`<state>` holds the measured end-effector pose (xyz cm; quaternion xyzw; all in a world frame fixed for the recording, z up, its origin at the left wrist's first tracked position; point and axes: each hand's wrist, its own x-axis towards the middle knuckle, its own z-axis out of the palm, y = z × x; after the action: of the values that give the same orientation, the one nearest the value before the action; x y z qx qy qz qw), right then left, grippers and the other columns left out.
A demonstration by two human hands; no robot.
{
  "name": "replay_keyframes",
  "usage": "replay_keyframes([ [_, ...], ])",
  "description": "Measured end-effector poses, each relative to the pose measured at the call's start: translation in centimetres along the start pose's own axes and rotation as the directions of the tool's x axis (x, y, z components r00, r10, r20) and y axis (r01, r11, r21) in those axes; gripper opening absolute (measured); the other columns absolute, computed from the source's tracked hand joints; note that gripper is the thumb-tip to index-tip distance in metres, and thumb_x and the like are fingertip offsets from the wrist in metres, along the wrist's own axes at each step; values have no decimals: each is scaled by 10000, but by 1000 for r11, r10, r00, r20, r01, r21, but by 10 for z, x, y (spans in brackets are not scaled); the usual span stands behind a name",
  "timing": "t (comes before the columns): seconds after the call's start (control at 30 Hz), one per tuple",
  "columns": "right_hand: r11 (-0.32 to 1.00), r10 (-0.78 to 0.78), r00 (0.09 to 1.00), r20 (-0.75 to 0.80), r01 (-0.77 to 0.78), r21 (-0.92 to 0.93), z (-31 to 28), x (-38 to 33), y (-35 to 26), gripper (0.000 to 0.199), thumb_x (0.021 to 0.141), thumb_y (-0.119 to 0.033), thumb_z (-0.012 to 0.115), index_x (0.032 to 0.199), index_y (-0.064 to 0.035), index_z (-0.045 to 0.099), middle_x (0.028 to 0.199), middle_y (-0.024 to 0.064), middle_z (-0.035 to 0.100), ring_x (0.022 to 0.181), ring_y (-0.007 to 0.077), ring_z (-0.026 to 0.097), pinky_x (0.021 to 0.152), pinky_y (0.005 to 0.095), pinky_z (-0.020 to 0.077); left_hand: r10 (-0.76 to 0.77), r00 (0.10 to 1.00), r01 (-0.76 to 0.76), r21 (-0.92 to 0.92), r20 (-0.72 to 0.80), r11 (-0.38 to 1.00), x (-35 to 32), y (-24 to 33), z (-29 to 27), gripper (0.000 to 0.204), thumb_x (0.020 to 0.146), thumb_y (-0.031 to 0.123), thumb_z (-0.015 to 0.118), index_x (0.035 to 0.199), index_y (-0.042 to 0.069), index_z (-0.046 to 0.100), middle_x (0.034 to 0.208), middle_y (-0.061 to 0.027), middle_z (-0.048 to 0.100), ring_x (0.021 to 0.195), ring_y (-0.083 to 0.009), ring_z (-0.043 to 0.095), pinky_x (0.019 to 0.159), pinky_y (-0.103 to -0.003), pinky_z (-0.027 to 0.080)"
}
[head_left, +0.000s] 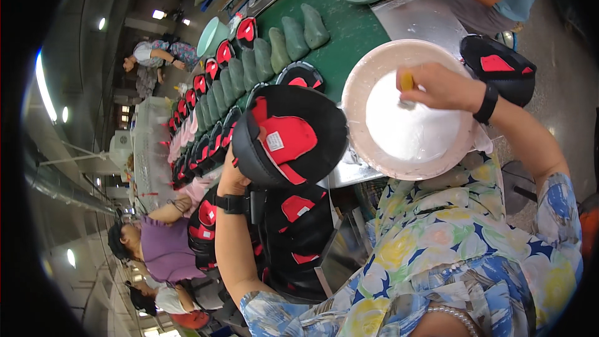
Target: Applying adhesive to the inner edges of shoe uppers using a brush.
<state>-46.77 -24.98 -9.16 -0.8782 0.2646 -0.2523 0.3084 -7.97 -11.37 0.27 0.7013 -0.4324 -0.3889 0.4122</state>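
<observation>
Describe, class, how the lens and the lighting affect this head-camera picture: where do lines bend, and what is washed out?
Head view: the green conveyor belt and its row of shoe parts curve toward the rim; a black ring surrounds the round image; the white contents of the pink bowl are washed out, without detail, under the right hand; ceiling lamps glare at left.

A long green surface [349, 31] carries rows of grey-green shoe lasts [296, 37] and black-and-red shoe uppers [218, 56]; a pink basin [355, 81] sits at its near edge.

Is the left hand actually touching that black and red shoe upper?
Touching. The head view shows the left hand gripping the black and red shoe upper from below, its fingers wrapped on the edge.
</observation>
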Motion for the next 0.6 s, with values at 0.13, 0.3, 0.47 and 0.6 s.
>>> replay_keyframes([
  [0.13,953,-123,964,-235,181,241,-21,24,-17,247,862,-238,644,910,-19,541,750,162,619,674,334,596,640,386,456,-8,973,-45,222,230,974,31,6,34,503,910,157,635,1357,39,438,1253,-75,549,1118,-169,542,957,-328,446],
  [0.3,962,-119,943,-311,187,199,-29,29,-14,239,886,-234,638,920,-10,563,759,133,648,698,264,640,653,334,488,41,955,13,-179,295,984,36,11,73,457,931,119,596,1353,49,433,1243,-114,579,1087,-231,607,891,-407,542],
  [0.47,986,101,901,-421,-34,163,-27,21,-13,344,842,-289,698,873,27,566,670,154,633,575,248,623,550,310,478,297,942,-233,-329,158,915,20,1,91,441,940,198,603,1325,50,446,1179,-91,602,1052,-199,604,908,-376,513],
  [0.6,946,256,839,-480,-113,305,-4,20,-11,411,812,-337,681,803,57,564,687,216,621,646,346,631,604,385,486,368,929,-365,-254,-38,896,9,-5,107,527,922,287,637,1350,57,434,1136,-66,609,996,-158,591,821,-297,487],
])
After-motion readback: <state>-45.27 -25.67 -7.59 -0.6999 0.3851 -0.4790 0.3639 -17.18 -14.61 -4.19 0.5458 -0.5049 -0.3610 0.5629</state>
